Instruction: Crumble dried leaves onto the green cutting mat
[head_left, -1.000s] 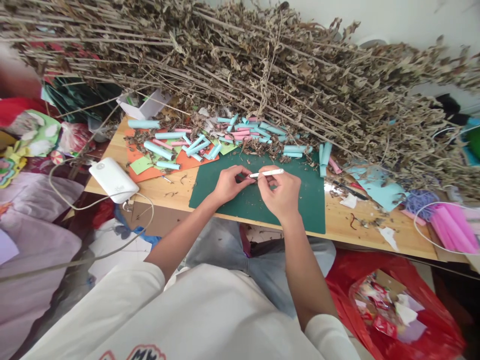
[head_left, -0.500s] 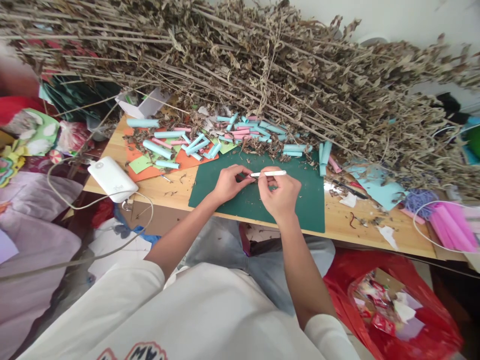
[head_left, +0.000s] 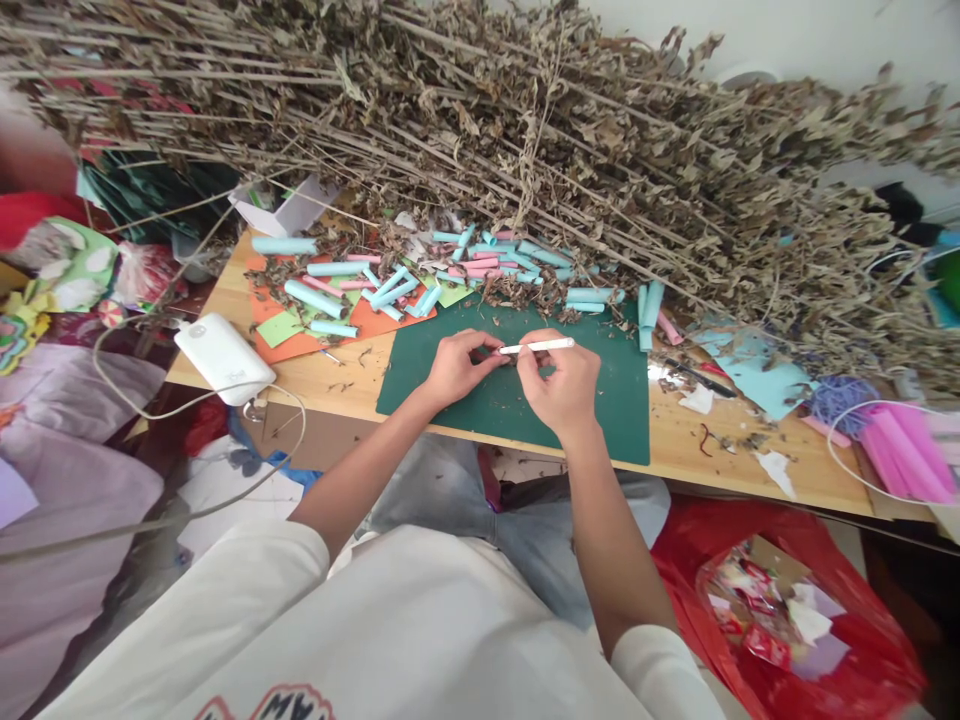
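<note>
Fingers of the right hand (head_left: pixel 564 387) grip a white pen-shaped tool (head_left: pixel 551 345) toward the far edge of the green mat (head_left: pixel 510 415), the tool's tip virtually unmoved over 1.0 s beside the left hand's (head_left: pixel 456 368) narrowed fingers, contents indiscernible, suggesting the same step continues.

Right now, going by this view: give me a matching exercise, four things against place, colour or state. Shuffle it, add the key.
Things
1. stick
2. mat
3. power bank
4. bag

Place, colour or state
A. red, open, lower than the table, with scraps inside
B. dark green, lying flat
C. white, near the table's left end, with a cable
D. white, slim, held in the right hand

Pairs
1-D, 2-B, 3-C, 4-A
</note>
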